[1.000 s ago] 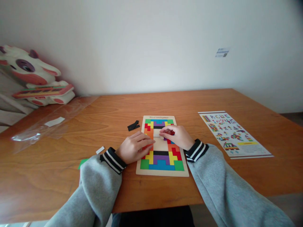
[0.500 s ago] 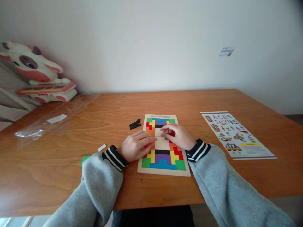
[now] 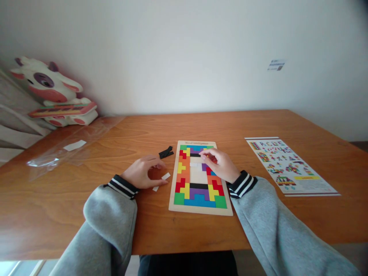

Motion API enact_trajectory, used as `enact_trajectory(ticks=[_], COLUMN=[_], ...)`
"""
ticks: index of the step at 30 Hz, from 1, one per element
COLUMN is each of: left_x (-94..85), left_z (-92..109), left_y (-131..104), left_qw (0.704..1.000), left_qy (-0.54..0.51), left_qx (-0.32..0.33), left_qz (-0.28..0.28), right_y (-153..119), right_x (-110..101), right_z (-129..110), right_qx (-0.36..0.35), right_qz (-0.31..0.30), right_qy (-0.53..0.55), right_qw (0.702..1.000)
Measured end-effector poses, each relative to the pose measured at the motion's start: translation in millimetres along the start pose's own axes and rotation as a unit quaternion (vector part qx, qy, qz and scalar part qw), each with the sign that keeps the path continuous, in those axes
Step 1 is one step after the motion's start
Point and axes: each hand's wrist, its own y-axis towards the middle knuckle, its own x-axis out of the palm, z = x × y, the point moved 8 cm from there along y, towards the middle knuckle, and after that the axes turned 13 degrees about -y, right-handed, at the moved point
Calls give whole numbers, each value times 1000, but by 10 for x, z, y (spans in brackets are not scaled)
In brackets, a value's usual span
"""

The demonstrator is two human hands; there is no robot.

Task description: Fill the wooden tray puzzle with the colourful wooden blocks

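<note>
A wooden puzzle board [image 3: 186, 209] lies on the table, its tray partly filled with coloured block pieces. Short white strips [image 3: 194, 165] lie in its bare middle, between two black pieces. My right hand [image 3: 218, 164] is over the board's right side, thumb and fingers pinched near the upper black piece; whatever may be between them cannot be made out. Left of the board, my left hand [image 3: 143, 171] is open, thumb and fingers apart. One loose white piece [image 3: 166, 176] sits by its fingertips, and another white piece [image 3: 155, 188] is just under the thumb.
Several black pieces [image 3: 166, 152] lie in a small pile by the board's upper left. A printed pattern sheet [image 3: 290, 165] is on the right. Clear plastic wrapping [image 3: 54, 157] and a toy cow with a keyboard [image 3: 61, 96] are at the left.
My left hand has moved off the board to the left, beside the loose white pieces, and its fingers have spread. My right hand has shifted slightly right, leaving the white strips uncovered.
</note>
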Motion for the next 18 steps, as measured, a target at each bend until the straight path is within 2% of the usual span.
enact_trajectory(ticks=[4,9,12,18], left_x=[105,75,69,140], left_z=[87,38,74,458], left_y=[44,43,50,203], left_qw=[999,997,992,977], left_qy=[-26,12,36,16], left_qx=[33,71,101,168], left_qz=[-4,40,61,133], right_y=[8,21,28,30], right_x=[-37,-104,-136,-166], right_z=[23,72,94,94], right_qx=[14,26,30,32], right_qz=[15,58,81,102], right_qy=[9,-2,1,-4], right_qw=[1000,998,996,994])
